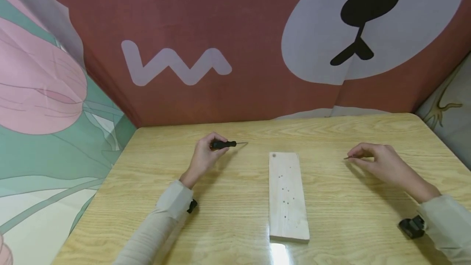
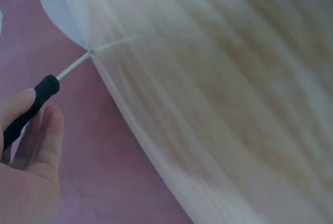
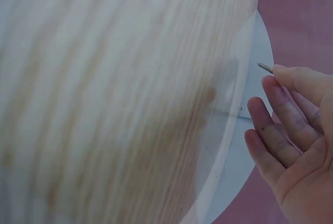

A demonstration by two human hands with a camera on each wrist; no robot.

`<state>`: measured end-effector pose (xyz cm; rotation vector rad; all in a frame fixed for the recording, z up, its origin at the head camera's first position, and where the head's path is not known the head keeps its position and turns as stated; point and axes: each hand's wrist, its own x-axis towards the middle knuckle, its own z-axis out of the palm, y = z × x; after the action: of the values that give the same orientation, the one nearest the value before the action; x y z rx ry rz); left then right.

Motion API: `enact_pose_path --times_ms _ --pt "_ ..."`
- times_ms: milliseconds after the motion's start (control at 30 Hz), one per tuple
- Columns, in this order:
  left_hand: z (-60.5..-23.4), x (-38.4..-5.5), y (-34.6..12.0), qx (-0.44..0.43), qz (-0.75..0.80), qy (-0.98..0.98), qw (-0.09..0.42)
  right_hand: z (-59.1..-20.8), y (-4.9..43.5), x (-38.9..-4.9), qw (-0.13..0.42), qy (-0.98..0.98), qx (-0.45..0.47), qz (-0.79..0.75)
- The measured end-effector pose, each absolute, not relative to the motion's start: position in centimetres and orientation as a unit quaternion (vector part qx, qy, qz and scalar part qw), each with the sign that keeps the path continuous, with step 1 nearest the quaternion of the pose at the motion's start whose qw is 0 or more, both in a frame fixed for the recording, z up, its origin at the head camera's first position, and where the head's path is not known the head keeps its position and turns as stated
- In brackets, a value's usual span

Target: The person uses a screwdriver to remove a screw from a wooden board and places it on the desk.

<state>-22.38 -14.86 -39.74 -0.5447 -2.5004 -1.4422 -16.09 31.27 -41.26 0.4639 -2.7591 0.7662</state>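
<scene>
My left hand (image 1: 207,154) grips a screwdriver (image 1: 223,144) by its black handle, the thin metal shaft pointing right over the table. In the left wrist view the screwdriver (image 2: 46,90) lies between thumb and fingers. On the right, my right hand (image 1: 382,162) pinches a small screw (image 1: 348,158). The right wrist view shows the threaded tip of the screw (image 3: 265,68) sticking out past the thumb, with the other fingers loosely spread. Between the hands a pale wooden board (image 1: 287,203) lies lengthwise on the table, with several small dark holes and a round knot at its far left corner.
The wood-grain table (image 1: 228,224) ends at the back against a red cloth (image 1: 206,101) printed with a bear face. A floral cloth (image 1: 48,167) hangs at the left. Black wrist cameras (image 1: 412,227) sit beside the sleeves.
</scene>
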Motion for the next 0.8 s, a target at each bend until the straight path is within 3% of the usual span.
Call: enact_pose_path --times_ms 267,800 --pt "-40.1 -22.7 -15.7 -0.18 -0.457 -0.864 0.112 -41.4 31.5 -16.3 0.085 -0.946 0.162 0.267" --pt "-40.2 -22.8 -16.5 -0.187 -0.398 -0.891 0.112 -41.9 31.6 -16.4 0.082 -0.947 0.196 0.239"
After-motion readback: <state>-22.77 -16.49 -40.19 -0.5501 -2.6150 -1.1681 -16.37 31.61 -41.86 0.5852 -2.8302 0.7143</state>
